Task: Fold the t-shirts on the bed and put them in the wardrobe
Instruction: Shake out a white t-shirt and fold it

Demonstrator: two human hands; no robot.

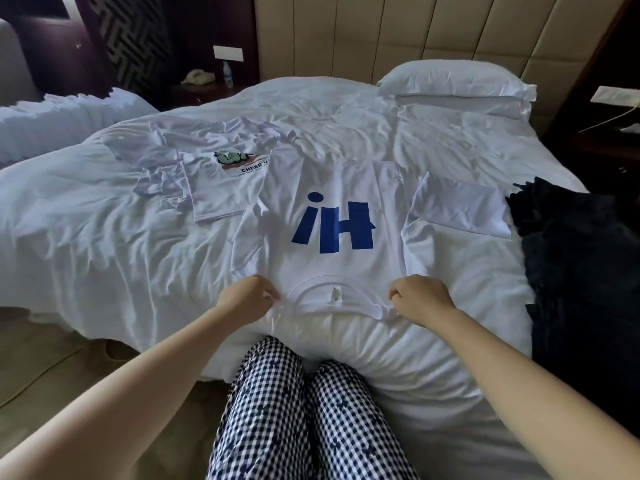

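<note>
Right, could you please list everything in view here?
headboard: one, beige, at the back
duvet: one, white, spread below it
pillow: one, white, against the headboard
lettered t-shirt: one, white with blue letters, flat on the duvet, collar nearest the person
printed t-shirt: one, white, rumpled, beyond it leftward
dark cloth: one, black, duvet's right edge
nightstand: one, dark, left of the headboard
telephone: one, pale, on the nightstand
bottle: one, clear, beside the telephone
checked trousers: one pair, dark and white, bottom centre
left hand: one, pinches the lettered t-shirt left of the collar
right hand: one, pinches it right of the collar
</note>
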